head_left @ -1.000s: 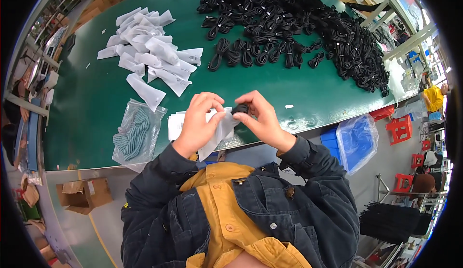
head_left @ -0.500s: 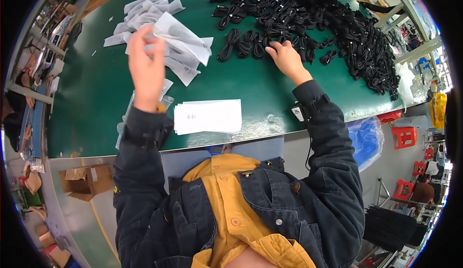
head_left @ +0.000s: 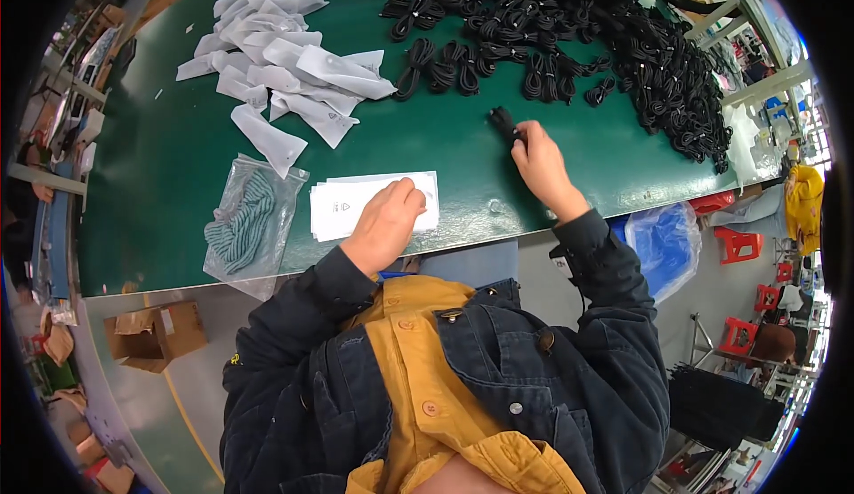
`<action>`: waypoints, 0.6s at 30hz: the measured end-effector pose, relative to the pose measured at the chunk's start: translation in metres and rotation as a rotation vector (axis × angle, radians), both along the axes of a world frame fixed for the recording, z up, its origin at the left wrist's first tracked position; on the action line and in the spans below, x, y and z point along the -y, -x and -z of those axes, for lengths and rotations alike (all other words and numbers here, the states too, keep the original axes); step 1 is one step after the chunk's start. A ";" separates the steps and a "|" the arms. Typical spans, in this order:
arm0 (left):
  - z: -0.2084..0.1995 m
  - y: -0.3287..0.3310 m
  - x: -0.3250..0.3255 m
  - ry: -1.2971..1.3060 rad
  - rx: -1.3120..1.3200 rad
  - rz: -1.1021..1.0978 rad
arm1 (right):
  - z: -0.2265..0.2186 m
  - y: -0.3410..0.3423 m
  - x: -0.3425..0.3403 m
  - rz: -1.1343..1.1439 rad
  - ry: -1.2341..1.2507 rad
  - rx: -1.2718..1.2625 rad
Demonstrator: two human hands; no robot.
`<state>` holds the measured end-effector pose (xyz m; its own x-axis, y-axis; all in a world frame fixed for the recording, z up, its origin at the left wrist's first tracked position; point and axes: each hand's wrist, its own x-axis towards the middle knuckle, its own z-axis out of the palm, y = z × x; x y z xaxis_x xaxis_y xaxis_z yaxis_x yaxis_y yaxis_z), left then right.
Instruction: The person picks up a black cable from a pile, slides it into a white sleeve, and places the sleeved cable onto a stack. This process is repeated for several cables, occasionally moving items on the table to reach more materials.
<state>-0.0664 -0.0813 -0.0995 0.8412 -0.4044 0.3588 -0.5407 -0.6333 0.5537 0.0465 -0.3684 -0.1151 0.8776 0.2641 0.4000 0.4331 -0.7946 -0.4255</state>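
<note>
My right hand [head_left: 543, 167] grips a bundled black cable [head_left: 504, 124] above the green table, its tied end sticking out past my fingers. Over a stack of flat white bags [head_left: 331, 214] near the table's front edge lies my left hand [head_left: 386, 225]. Its fingers are curled together at the right part of the stack; what is under the fingertips is hidden. Beyond it, several filled white bags [head_left: 334, 72] lie in a loose heap at the far left. Many black cable bundles [head_left: 534, 18] are piled at the back, with a short row along the near side.
Left of the stack lies a clear plastic bag [head_left: 289, 193] with a grey-green striped item inside. A cardboard box [head_left: 182, 332] stands on the floor at the left. Blue plastic sheeting [head_left: 660, 254] and red stools [head_left: 738, 243] are at the right.
My left hand has come down from the filled bags to the white stack, and a filled bag lies at the heap's near edge. My right hand has drawn a cable bundle out of the row.
</note>
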 end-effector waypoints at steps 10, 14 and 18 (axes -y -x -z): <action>-0.003 0.004 -0.001 0.335 -0.366 -0.181 | -0.042 0.096 -0.039 -0.298 -0.346 -0.244; -0.002 0.001 -0.006 0.528 -0.528 -0.147 | -0.045 0.101 -0.041 -0.398 -0.177 -0.086; 0.001 0.000 -0.008 0.648 -0.632 -0.130 | -0.046 0.098 -0.042 -0.481 -0.037 0.021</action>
<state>-0.0664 -0.0729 -0.1010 0.9831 -0.1730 -0.0600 0.0376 -0.1301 0.9908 -0.0516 -0.3262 -0.0695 0.6512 0.6233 0.4330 0.7564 -0.4868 -0.4369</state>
